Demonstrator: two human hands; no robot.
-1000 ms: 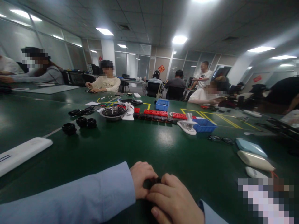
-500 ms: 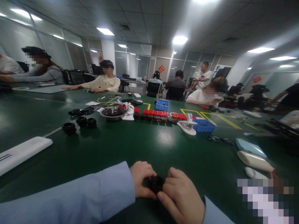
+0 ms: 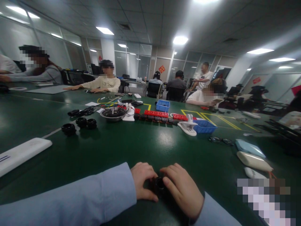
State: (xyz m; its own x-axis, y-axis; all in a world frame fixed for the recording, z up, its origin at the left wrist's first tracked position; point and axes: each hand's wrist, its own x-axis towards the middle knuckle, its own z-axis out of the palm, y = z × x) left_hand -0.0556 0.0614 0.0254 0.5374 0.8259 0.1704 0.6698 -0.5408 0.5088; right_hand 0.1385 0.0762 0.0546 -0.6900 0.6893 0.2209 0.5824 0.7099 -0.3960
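Observation:
A small black cylindrical part with a round opening on top is held low over the green table in front of me. My left hand is closed round its left side, fingers behind and thumb in front. From the right, my right hand grips it too, its fingers curving over the far side and the thumb lying near the rim. The hands hide most of the part's sides, and I cannot tell whether its base touches the table.
Black ring-shaped parts lie at left, behind a long white case. Farther back are a metal bowl, red strips, a white clamp and a blue bin. Glasses and pouches lie right. Several people sit around.
My right hand has loosened its curled grip and shifted, with its fingers now longer and reaching over the far side. The left hand stays around the black part.

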